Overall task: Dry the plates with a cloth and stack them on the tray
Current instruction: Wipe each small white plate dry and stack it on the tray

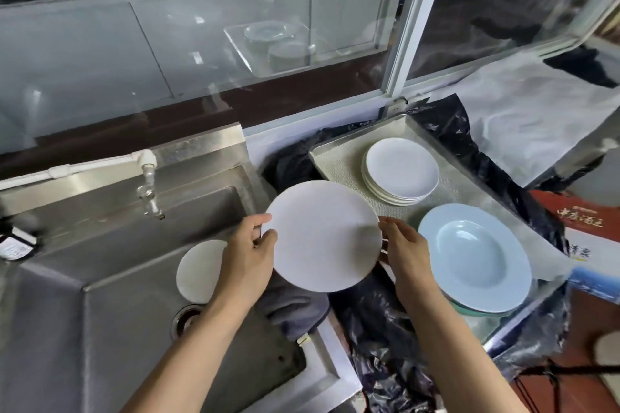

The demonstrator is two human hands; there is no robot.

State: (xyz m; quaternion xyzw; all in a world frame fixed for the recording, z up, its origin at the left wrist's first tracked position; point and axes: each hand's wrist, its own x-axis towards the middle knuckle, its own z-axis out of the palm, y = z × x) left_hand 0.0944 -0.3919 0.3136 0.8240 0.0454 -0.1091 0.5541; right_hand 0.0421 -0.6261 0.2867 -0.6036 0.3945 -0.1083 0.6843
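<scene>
A white plate [323, 235] is held in the air between the sink and the tray. My left hand [250, 253] grips its left rim, thumb on top. My right hand [404, 250] holds its right rim with fingers curled around the edge. A dark grey cloth [295, 308] hangs below the plate over the sink's edge, under my left wrist. The metal tray [339, 157] carries a stack of white plates [401, 169] at its far side and a pale blue deep plate [474, 256] on a small stack at its near side.
One more white plate [198, 270] lies in the steel sink [117, 295] near the drain. A tap [149, 191] juts over the sink's back. Black plastic sheeting [382, 345] lies under and around the tray. A window stands behind; a red box [577, 214] sits at the right.
</scene>
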